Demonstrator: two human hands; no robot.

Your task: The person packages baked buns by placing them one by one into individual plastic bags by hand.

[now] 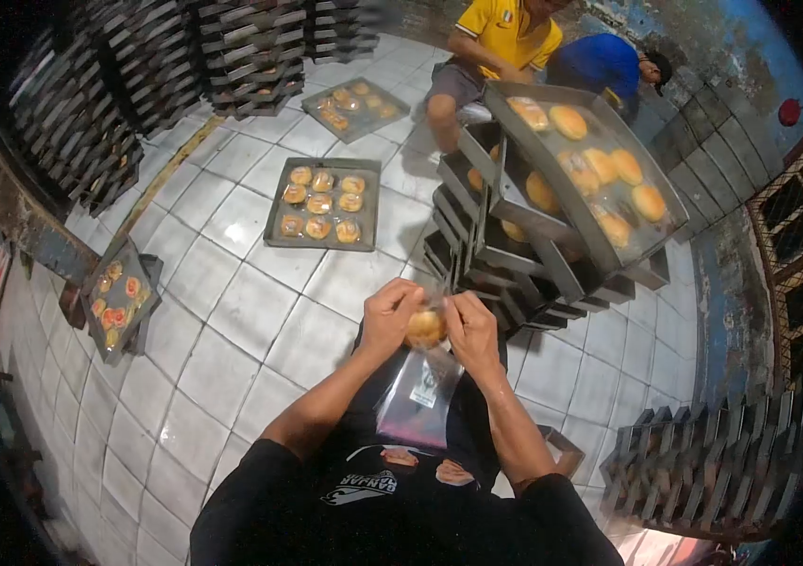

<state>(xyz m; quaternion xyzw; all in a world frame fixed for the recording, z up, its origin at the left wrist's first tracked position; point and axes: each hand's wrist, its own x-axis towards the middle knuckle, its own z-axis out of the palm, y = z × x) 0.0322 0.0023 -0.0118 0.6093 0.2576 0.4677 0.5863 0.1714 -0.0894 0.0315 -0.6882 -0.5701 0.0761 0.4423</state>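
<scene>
A round golden bun (426, 328) in a clear plastic bag hangs between my two hands, in front of my lap. My left hand (392, 313) is closed on the left side of the bag's top, fingers pinched. On the right side, my right hand (469, 325) pinches the same bag. A stack of clear bags with a printed label (423, 387) lies on my lap just below the bun. Beyond my hands, a metal tray (370, 243) on the floor holds several bagged buns in rows.
Stacked metal trays rise at the right, the top tray (600, 226) holding loose buns. More trays lie at the back (307, 102) and left (158, 269). Tall tray stacks stand back left and lower right. A person in yellow (505, 42) and one in blue (595, 64) sit behind.
</scene>
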